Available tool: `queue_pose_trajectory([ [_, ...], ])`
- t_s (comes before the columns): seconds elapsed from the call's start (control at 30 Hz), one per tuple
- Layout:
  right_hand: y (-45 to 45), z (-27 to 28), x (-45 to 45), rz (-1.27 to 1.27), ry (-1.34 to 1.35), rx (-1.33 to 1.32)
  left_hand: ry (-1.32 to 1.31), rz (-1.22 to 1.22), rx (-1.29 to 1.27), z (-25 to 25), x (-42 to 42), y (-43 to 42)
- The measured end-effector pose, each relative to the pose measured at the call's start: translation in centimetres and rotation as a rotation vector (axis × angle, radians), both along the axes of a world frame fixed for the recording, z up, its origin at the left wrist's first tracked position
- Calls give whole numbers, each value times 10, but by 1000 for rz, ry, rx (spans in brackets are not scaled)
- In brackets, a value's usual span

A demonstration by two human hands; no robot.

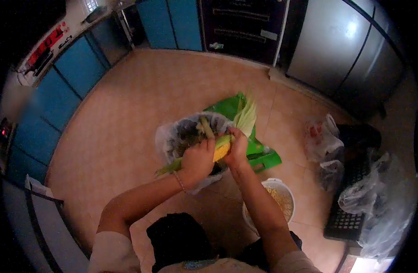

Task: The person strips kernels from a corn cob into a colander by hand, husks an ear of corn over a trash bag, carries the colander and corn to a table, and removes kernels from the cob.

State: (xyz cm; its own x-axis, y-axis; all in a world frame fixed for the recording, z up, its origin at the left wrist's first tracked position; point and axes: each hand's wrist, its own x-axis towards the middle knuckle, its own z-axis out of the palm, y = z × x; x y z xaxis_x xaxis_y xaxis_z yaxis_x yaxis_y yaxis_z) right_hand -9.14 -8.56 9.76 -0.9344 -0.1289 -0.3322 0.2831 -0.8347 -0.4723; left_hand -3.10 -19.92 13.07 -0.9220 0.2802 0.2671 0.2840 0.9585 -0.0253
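Observation:
An ear of corn (221, 152), its yellow kernels partly bared, is held by both hands above a bin (166, 136) lined with a whitish plastic bag. My left hand (198, 158) is closed round the tip end, where green husk sticks out to the left. Around the other end my right hand (236, 146) is closed, with pale husk leaves (246, 116) fanning out beyond it. Inside the bin are dark scraps and a pale stalk-like piece (207, 127). Fingers hide part of the ear.
Green plastic packaging (266, 159) lies behind the bin. Near my right forearm stands a white bowl (291, 204) holding yellow kernels. Plastic bags (325, 141) and a black crate (343, 225) sit at right. Blue cabinets (79, 68) and a silver fridge (332, 41) border the tiled floor.

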Motion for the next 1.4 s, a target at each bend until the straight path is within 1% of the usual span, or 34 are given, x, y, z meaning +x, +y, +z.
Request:
queue_pose_trajectory([
  [0.03,-8,-3,-11,-10,-26,-45,29,13,-18,8,-8,-8],
  [0.07,-6,-10,-12,-32,-77,-76,5,-66,32,11,-5,-8],
  [0.1,-5,-6,-12,-26,-78,-80,-24,-140,80,12,-3,-10],
  [0.13,-1,0,-3,-17,-88,-46,-40,-132,88,8,1,-12],
  [0.17,1,9,-1,-12,-89,-16,-20,-186,96,9,-6,-15],
  [0.2,0,13,2,-55,-107,74,-1,-240,109,8,-10,-16],
  [0.23,3,5,2,-52,-116,84,-10,-237,119,5,-10,-17],
  [0.3,5,-6,3,-22,-19,128,12,-316,166,2,-10,-19],
  [0.37,8,-11,5,-105,-54,269,-86,-228,91,-9,-12,-17],
  [0.43,13,-24,-1,-101,61,215,-57,-285,157,-25,-24,-21],
  [0.5,21,-22,-1,-3,-28,255,-28,-310,102,-14,-20,-16],
  [0.53,24,-14,5,-16,-39,260,-38,-323,108,-16,-16,-14],
  [0.6,20,10,-2,48,-67,172,18,-381,179,-4,-24,-19],
  [0.73,29,-8,-11,105,-80,152,57,-434,166,-6,-31,-14],
  [0.77,32,-14,-13,115,-80,135,30,-438,150,-7,-33,-14],
  [0.83,34,-14,-17,123,-70,122,15,-445,136,-5,-37,-13],
  [0.9,32,-15,-18,106,-125,144,-38,-456,103,-2,-37,-16],
  [1.03,34,-9,-22,133,-183,147,39,-528,135,2,-42,-18],
  [1.1,34,-1,-20,128,-180,133,-22,-546,100,6,-46,-23],
  [1.13,35,-2,-20,123,-164,138,-4,-551,99,8,-47,-25],
  [1.2,36,-6,-24,213,-123,160,-10,-617,16,18,-50,-28],
  [1.23,37,-6,-25,209,-110,162,4,-621,13,22,-50,-29],
  [1.3,39,-7,-25,462,-205,188,-41,-816,-69,31,-50,-29],
  [1.33,34,5,-16,471,-178,156,14,-906,-16,33,-50,-30],
  [1.37,32,12,-14,460,-169,160,25,-916,-19,33,-52,-33],
  [1.4,31,19,-15,376,-158,147,34,-866,6,35,-57,-37],
])
